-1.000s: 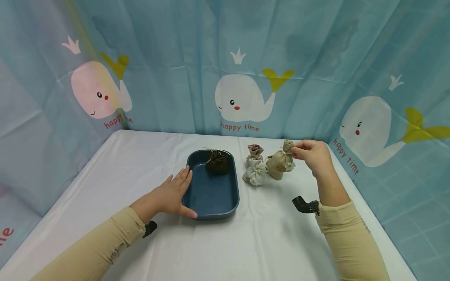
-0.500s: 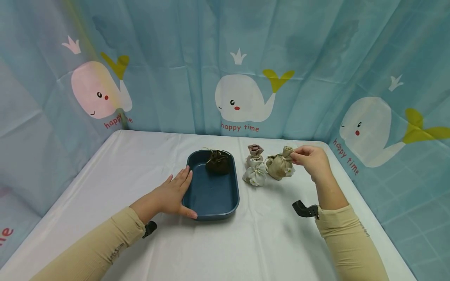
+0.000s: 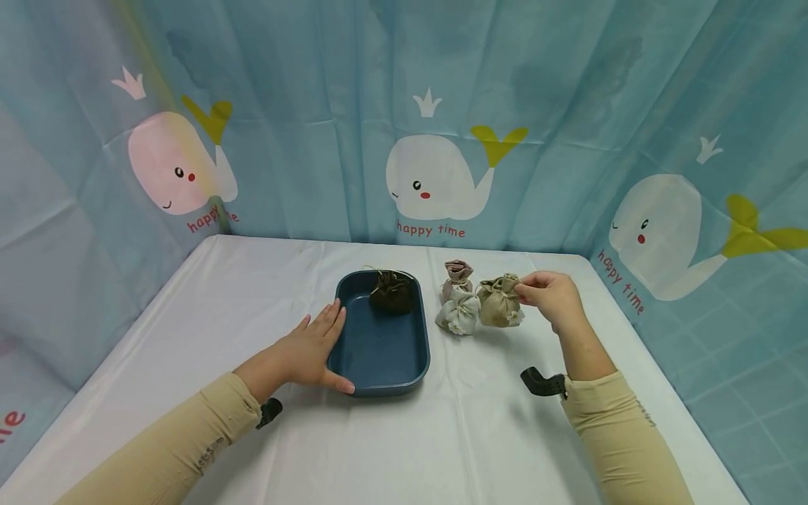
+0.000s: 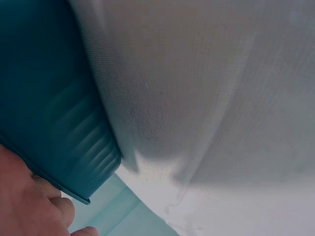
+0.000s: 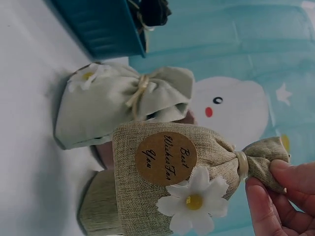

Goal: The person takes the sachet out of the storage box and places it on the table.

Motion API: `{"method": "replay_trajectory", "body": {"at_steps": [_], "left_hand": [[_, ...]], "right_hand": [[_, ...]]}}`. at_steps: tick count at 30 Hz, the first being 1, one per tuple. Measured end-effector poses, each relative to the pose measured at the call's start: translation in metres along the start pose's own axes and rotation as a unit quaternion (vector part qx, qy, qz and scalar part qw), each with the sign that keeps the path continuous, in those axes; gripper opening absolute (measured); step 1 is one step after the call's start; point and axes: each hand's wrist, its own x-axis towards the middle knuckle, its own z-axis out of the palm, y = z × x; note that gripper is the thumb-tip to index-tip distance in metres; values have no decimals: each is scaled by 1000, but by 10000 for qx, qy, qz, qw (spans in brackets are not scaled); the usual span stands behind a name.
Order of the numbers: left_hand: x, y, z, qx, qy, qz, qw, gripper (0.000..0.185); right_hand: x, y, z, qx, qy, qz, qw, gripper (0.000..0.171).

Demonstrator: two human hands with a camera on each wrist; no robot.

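My right hand [image 3: 552, 298] pinches the tied neck of a khaki drawstring gift pouch [image 5: 162, 167], which has a round "Best Wishes For You" label and a white daisy. Behind it in the right wrist view, a similar khaki pouch [image 5: 101, 204] is partly covered. A white pouch [image 3: 459, 312] with a daisy stands just left, in front of a pinkish pouch [image 3: 457, 273]. My left hand [image 3: 303, 351] lies spread along the left rim of a dark blue rectangular tray [image 3: 379, 358]. Inside the tray's back right corner sits a dark brown pouch [image 3: 393, 294].
A white cloth [image 3: 404, 449] covers the table. Blue curtains [image 3: 303, 175] printed with whales close off the back and both sides. Each wrist carries a black camera mount [image 3: 541, 382].
My right hand has come nearer and slightly left, bringing the khaki pouch in front of the similar one. The left hand and tray have stayed put.
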Motion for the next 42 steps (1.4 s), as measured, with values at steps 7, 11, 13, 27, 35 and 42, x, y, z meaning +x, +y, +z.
{"method": "replay_trajectory", "body": {"at_steps": [7, 11, 13, 27, 35, 42], "left_hand": [[1, 0, 1, 45, 0, -12, 10000, 138], [2, -1, 2, 38, 17, -4, 10000, 138], [2, -1, 2, -17, 38, 13, 10000, 138], [2, -1, 1, 34, -14, -33, 10000, 137], [1, 0, 0, 59, -33, -78, 9999, 139], [1, 1, 1, 76, -14, -68, 9999, 139]], "right_hand": [[2, 8, 6, -30, -43, 31, 10000, 22], [3, 12, 9, -33, -61, 84, 9999, 22], [3, 13, 10, 10, -62, 119, 9999, 22], [7, 36, 27, -121, -260, 506, 9983, 21], [7, 39, 30, -173, -308, 447, 9984, 20], [5, 37, 26, -167, -399, 465, 9980, 23]]}}
